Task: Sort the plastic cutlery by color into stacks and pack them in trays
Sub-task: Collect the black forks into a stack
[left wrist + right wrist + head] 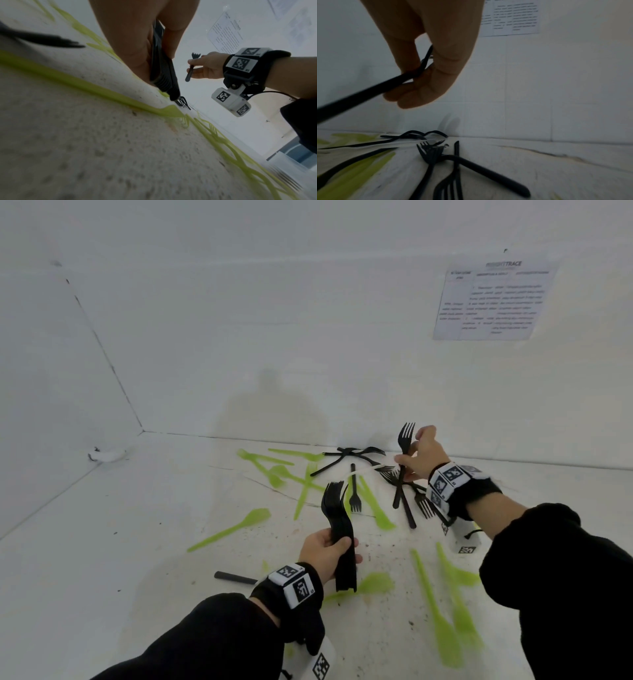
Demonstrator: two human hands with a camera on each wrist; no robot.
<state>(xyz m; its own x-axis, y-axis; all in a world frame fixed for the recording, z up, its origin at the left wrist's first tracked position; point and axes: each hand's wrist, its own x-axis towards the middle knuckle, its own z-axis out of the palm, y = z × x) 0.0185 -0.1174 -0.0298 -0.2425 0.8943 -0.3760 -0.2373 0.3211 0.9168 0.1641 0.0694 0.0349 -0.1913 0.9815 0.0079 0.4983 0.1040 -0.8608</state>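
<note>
My left hand [327, 553] grips a stack of black forks [339, 539], tines up, above the white table's front middle; the same stack [161, 67] runs down past my palm in the left wrist view. My right hand [423, 451] holds one black fork [404, 460] upright near the back wall, seen also as a black fork [373, 89] pinched between thumb and fingers. Loose black forks [352, 457] lie in a tangle by the wall, more black forks [436, 161] right under my right hand. Green cutlery [301, 474] is scattered across the table.
Green spoons and knives [442, 604] lie at the front right, a green spoon [233, 529] at left centre. A black handle [236, 578] pokes out beside my left wrist. A printed sheet [493, 299] hangs on the back wall. White walls close off the left and back.
</note>
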